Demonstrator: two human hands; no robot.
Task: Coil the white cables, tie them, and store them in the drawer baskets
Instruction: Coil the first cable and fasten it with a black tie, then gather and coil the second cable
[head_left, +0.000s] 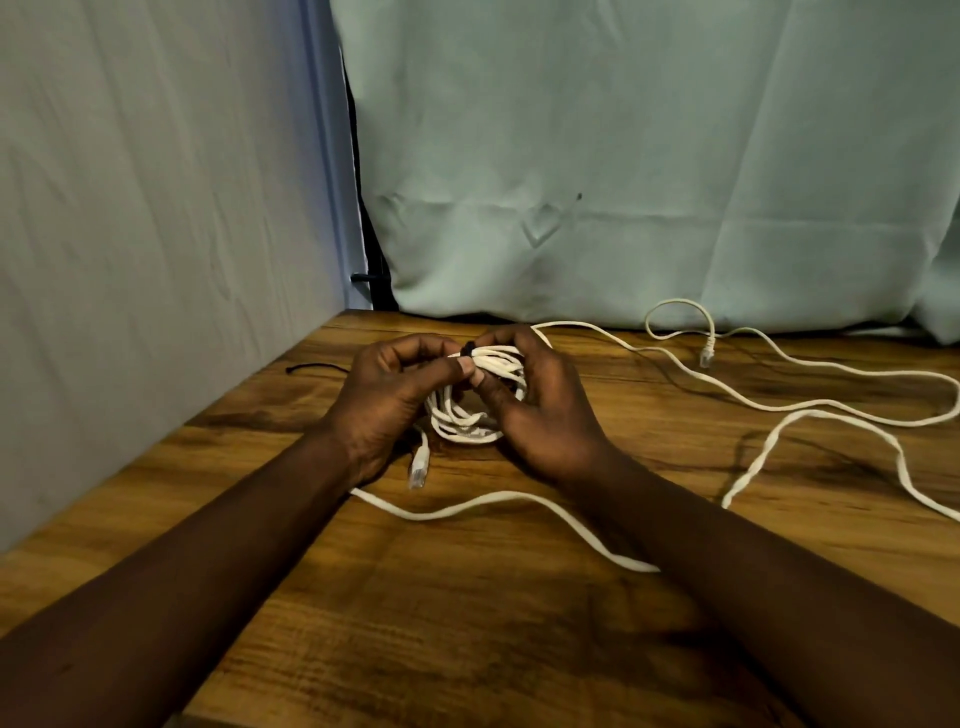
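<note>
A coiled white cable (470, 415) sits just above the wooden table (467, 597), held between both hands. A black tie (469, 349) wraps the top of the coil. My left hand (384, 405) pinches the coil at the tie with thumb and fingers. My right hand (540, 410) grips the coil's right side. One clear plug (418, 467) of the coil hangs by my left wrist. A second white cable (769, 405) lies loose across the table's right side, its plug (705, 356) near the back.
A spare black tie (317, 368) lies on the table left of my hands. Pale cloth (623, 156) hangs behind the table and along the left. A loose run of white cable (519, 501) crosses the table under my forearms. No drawer or basket is in view.
</note>
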